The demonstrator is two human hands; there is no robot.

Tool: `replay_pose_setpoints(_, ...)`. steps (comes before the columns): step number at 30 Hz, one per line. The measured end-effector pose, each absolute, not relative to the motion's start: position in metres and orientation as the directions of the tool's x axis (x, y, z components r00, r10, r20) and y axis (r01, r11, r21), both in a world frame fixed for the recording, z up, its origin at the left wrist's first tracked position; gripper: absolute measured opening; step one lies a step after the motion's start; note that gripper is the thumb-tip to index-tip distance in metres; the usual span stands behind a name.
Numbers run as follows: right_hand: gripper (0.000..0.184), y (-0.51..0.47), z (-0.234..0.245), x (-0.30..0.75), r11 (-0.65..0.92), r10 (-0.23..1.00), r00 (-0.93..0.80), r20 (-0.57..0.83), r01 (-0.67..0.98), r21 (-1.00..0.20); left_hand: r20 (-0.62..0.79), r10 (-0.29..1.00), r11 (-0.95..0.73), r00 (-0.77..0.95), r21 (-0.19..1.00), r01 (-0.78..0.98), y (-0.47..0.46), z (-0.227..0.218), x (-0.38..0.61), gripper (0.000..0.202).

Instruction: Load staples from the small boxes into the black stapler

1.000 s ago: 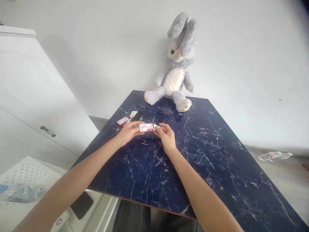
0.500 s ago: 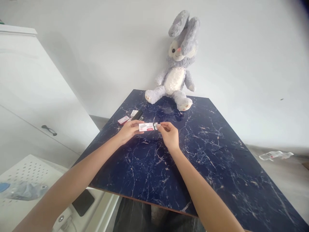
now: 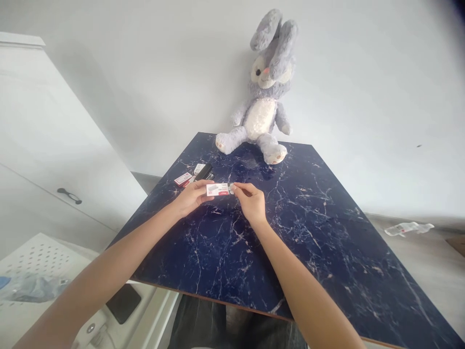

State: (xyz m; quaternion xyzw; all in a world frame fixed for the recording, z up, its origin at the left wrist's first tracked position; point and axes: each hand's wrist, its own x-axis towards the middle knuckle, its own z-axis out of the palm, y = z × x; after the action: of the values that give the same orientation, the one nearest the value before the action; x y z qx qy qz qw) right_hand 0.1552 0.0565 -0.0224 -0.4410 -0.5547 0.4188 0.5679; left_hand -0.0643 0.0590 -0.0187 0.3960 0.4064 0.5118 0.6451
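Over the blue marbled table (image 3: pixel 327 232), nearer than the plush rabbit (image 3: pixel 261 118), the left hand (image 3: pixel 191 198), partly closed, and the right hand (image 3: pixel 252 202), pinching, hold the red-and-white carton (image 3: pixel 217 189) by its left and right ends, presumably to keep it steady.

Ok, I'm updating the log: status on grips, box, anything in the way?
Left grip holding white-red box; right grip at its right end. Box over blue table. Nothing visibly blocking; black object, small boxes beyond left grip.
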Motion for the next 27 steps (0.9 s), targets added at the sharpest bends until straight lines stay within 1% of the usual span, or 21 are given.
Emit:
replay_pose_setpoints(4, 0.03, 0.055, -0.018, 0.156, 0.262, 0.964, 0.038, 0.263, 0.029, -0.965, -0.112, 0.982, 0.159, 0.155, 0.931, -0.33, 0.057, -0.015, -0.063, 0.026)
replay_pose_setpoints(6, 0.025, 0.052, -0.013, 0.157, 0.333, 0.939, 0.049, 0.34, 0.106, -0.937, -0.119, 0.98, 0.162, 0.159, 0.942, -0.294, 0.056, -0.011, -0.062, 0.025)
replay_pose_setpoints(8, 0.022, 0.05, -0.009, 0.16, 0.43, 0.901, -0.014, 0.434, 0.175, -0.886, -0.143, 0.977, 0.181, 0.161, 0.949, -0.257, 0.055, -0.008, -0.062, 0.024)
replay_pose_setpoints(10, 0.021, 0.049, -0.006, 0.161, 0.472, 0.882, -0.094, 0.462, 0.201, -0.858, -0.161, 0.972, 0.2, 0.169, 0.949, -0.244, 0.055, -0.007, -0.063, 0.023)
replay_pose_setpoints(12, 0.022, 0.05, -0.006, 0.162, 0.451, 0.892, -0.114, 0.437, 0.193, -0.871, -0.166, 0.97, 0.209, 0.177, 0.942, -0.262, 0.055, -0.007, -0.064, 0.022)
replay_pose_setpoints(16, 0.021, 0.055, -0.01, 0.162, 0.384, 0.923, -0.081, 0.376, 0.117, -0.916, -0.173, 0.971, 0.222, 0.166, 0.913, -0.342, 0.056, -0.01, -0.063, 0.02)
replay_pose_setpoints(19, 0.022, 0.058, -0.013, 0.163, 0.306, 0.941, -0.161, 0.296, 0.04, -0.951, -0.164, 0.976, 0.205, 0.139, 0.911, -0.359, 0.057, -0.012, -0.061, 0.019)
replay_pose_setpoints(21, 0.022, 0.058, -0.012, 0.165, 0.296, 0.936, -0.215, 0.279, 0.051, -0.954, -0.154, 0.98, 0.19, 0.13, 0.919, -0.347, 0.057, -0.013, -0.061, 0.018)
replay_pose_setpoints(24, 0.02, 0.056, -0.011, 0.164, 0.318, 0.929, -0.236, 0.286, 0.114, -0.941, -0.143, 0.982, 0.177, 0.125, 0.928, -0.327, 0.057, -0.014, -0.06, 0.019)
replay_pose_setpoints(25, 0.021, 0.055, -0.011, 0.163, 0.292, 0.937, -0.23, 0.263, 0.099, -0.951, -0.143, 0.982, 0.177, 0.124, 0.929, -0.326, 0.057, -0.014, -0.061, 0.02)
replay_pose_setpoints(27, 0.023, 0.054, -0.011, 0.161, 0.176, 0.962, -0.209, 0.176, -0.019, -0.984, -0.139, 0.981, 0.177, 0.135, 0.926, -0.334, 0.056, -0.013, -0.061, 0.02)
